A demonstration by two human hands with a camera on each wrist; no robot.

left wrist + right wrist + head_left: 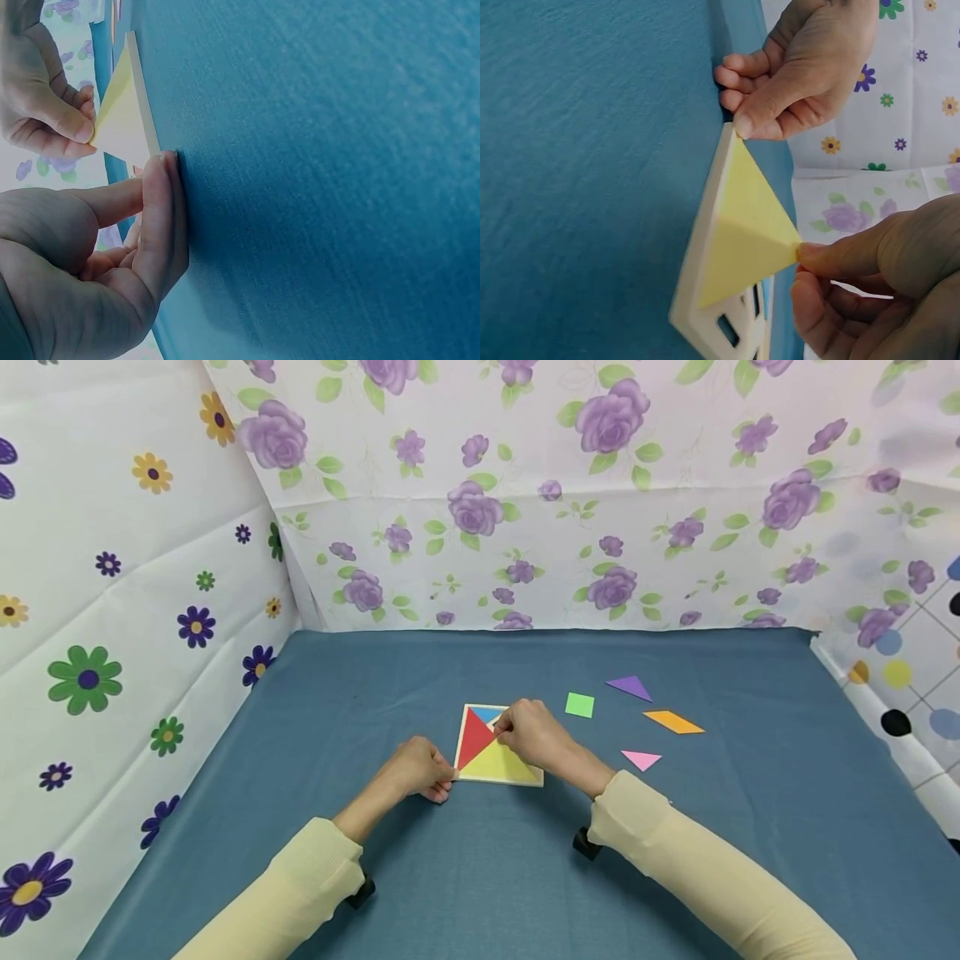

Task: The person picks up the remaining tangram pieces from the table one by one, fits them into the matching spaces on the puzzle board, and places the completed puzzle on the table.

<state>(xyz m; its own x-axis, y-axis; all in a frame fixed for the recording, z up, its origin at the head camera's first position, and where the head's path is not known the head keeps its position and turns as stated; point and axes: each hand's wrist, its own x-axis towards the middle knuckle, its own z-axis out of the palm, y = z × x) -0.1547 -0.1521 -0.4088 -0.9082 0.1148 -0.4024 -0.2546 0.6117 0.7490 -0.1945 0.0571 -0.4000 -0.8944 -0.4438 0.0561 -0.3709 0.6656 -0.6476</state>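
Observation:
A square wooden tangram board (501, 782) lies on the blue cloth. In it are a red triangle (472, 737) on the left and a blue triangle (486, 714) at the far edge. My right hand (536, 735) pinches the yellow triangle (744, 232) by its inner corner. In the right wrist view that corner looks raised, while the long side is along the board's near edge. With thumb and fingers my left hand (420, 768) pinches the board's near left corner. Open cut-outs show in the board's bare part (739, 311).
Right of the board lie a green square (580, 705), a purple triangle (630, 687), an orange parallelogram (675, 722) and a pink triangle (641, 760). Flowered sheets (472, 510) hang behind and at the left of the blue cloth (360, 693).

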